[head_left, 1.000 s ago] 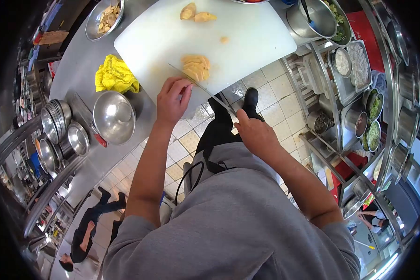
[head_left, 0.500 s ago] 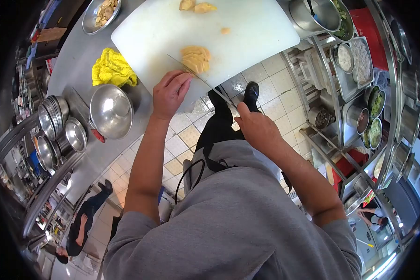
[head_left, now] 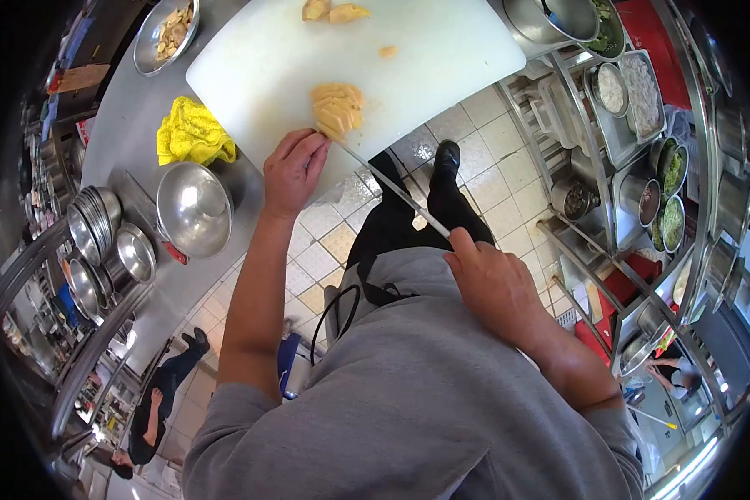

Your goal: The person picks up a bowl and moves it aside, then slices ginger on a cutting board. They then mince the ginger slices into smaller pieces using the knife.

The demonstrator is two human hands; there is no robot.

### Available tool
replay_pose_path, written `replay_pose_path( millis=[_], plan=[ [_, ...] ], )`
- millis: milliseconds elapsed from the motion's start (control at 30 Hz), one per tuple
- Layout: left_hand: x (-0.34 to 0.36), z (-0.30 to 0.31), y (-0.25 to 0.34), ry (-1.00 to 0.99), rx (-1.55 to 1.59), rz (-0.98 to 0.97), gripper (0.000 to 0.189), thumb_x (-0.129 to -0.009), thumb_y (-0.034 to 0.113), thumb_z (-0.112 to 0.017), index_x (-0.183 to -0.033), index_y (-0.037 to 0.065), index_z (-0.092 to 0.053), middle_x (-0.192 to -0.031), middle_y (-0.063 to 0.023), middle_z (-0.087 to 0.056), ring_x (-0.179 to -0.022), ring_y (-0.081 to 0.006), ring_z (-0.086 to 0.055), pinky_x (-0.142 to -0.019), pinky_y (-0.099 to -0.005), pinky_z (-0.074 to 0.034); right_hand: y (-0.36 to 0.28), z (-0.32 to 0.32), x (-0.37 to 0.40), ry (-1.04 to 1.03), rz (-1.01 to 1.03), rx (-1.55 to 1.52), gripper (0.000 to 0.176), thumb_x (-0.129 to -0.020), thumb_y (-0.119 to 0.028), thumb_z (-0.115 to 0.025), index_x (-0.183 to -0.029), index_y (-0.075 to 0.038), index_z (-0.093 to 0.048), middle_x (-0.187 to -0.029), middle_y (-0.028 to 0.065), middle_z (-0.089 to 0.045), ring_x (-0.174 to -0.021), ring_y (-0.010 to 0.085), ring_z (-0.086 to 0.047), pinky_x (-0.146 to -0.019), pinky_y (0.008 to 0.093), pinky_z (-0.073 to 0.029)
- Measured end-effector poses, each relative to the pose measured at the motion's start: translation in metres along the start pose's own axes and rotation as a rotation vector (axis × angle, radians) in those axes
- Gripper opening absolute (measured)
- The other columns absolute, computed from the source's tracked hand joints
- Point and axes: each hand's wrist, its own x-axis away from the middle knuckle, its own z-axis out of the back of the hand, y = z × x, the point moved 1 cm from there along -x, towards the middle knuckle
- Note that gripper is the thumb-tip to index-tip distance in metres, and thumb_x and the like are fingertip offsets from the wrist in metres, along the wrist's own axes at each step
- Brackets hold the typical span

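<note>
Left hand: I see the left hand (head_left: 294,171) on the near edge of the cutting board (head_left: 250,67), fingers together and bent, gripping nothing, tips just beside the sliced pile (head_left: 336,107).
Right hand: the right hand (head_left: 496,283) is clamped round the handle of the knife (head_left: 392,190), held above the tiled floor (head_left: 508,183).
Knife: the blade slants up from that fist and its tip meets the sliced pile.
Sliced pile: pale yellow, on the near part of the white board.
Surface: steel counter (head_left: 125,108) carrying a yellow cloth (head_left: 193,133) and a steel bowl (head_left: 193,208).
Room: I read a kitchen, with a container rack (head_left: 642,108) to the right.
</note>
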Motion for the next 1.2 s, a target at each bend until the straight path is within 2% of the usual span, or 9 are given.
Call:
replay_pose_path(
  millis=[267,600,1000,1100,1200],
  plan=[
    [0.0,-0.001,-0.002,-0.008,0.019,-0.016,0.019,-0.082,0.003,-0.075,-0.1,0.008,-0.069,-0.094,-0.0075,-0.069,-0.078,-0.0242,-0.068,-0.068,-0.0325,-0.056,-0.001,0.011,0.004,-0.142,-0.07,-0.042,0.021,-0.103,-0.027,-0.048,-0.104,-0.007,-0.043,-0.073,0.0169,-0.062,-0.068,0.0391,-0.067,-0.062,0.0494,-0.055],
    [-0.002,0.002,-0.002,-0.023,0.037,-0.006,0.019,-0.083,0.003,-0.075,-0.1,0.008,-0.069,-0.095,-0.008,-0.069,-0.079,-0.0253,-0.068,-0.069,-0.0336,-0.056,0.0,0.003,-0.012,-0.176,-0.08,-0.091,0.018,-0.103,-0.023,-0.049,-0.103,-0.006,-0.043,-0.073,0.0205,-0.065,-0.071,0.0401,-0.068,-0.062,0.0503,-0.055],
    [-0.003,0.001,-0.003,-0.029,0.021,-0.009,0.018,-0.084,0.004,-0.074,-0.1,0.009,-0.069,-0.095,-0.0074,-0.069,-0.079,-0.0246,-0.069,-0.069,-0.0334,-0.057,0.011,-0.012,-0.026,-0.109,-0.026,-0.038,0.019,-0.102,-0.024,-0.052,-0.106,-0.006,-0.044,-0.07,0.0172,-0.063,-0.069,0.0382,-0.068,-0.06,0.0489,-0.054],
    [-0.002,0.002,-0.002,-0.026,0.009,-0.012,0.018,-0.084,0.004,-0.074,-0.101,0.009,-0.069,-0.095,-0.0072,-0.069,-0.079,-0.0235,-0.069,-0.068,-0.0328,-0.057,0.011,-0.014,-0.032,-0.155,-0.078,-0.073,0.021,-0.101,-0.024,-0.052,-0.103,-0.007,-0.041,-0.071,0.0193,-0.063,-0.073,0.0426,-0.065,-0.064,0.0531,-0.05],
    [-0.002,0.001,-0.003,-0.025,0.041,0.009,0.018,-0.084,0.004,-0.074,-0.101,0.008,-0.069,-0.096,-0.0073,-0.069,-0.078,-0.023,-0.069,-0.068,-0.0326,-0.057,0.011,-0.018,-0.038,-0.069,-0.005,-0.026,0.019,-0.101,-0.023,-0.053,-0.107,-0.007,-0.044,-0.069,0.0173,-0.063,-0.069,0.0389,-0.068,-0.06,0.0499,-0.053]
  ],
)
